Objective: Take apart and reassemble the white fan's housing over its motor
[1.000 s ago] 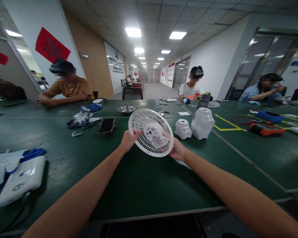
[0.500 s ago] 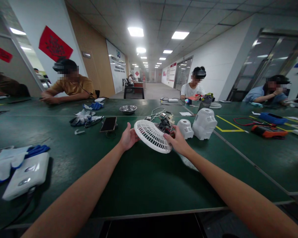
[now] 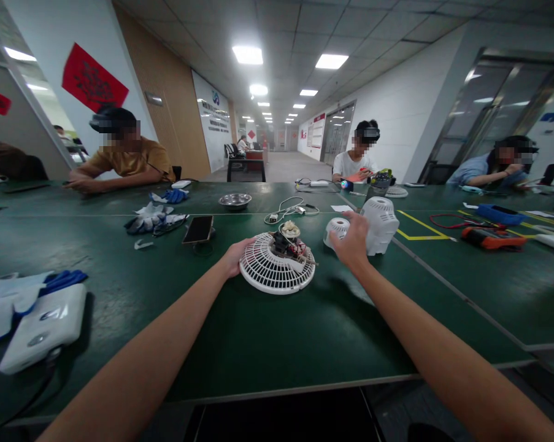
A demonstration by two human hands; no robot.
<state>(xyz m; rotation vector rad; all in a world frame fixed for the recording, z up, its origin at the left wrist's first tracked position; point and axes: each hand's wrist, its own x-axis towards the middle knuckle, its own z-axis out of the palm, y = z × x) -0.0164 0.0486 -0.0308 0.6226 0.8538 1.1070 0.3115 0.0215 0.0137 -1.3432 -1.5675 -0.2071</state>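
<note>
A round white fan grille (image 3: 267, 279) lies on the green table with its back side up. On its middle sits a motor (image 3: 286, 242) with red and dark wires. My left hand (image 3: 237, 255) holds the grille's left rim, the fingertips partly hidden beneath it. My right hand (image 3: 354, 240) is off the grille, fingers apart, beside the small white motor cover (image 3: 336, 226). Whether it touches that cover I cannot tell. Just behind the hand stands a larger white fan housing (image 3: 380, 226).
Behind the grille lies a white cable (image 3: 292, 209). A metal bowl (image 3: 235, 201), a phone (image 3: 198, 229) and gloves (image 3: 152, 219) are on the left. A white power bank (image 3: 46, 328) lies near left; an orange multimeter (image 3: 492, 240) lies right. Several people sit around the table.
The grille has gone from tilted in both hands to lying flat, motor upward. My right hand has let go of it and moved right to the small cover.
</note>
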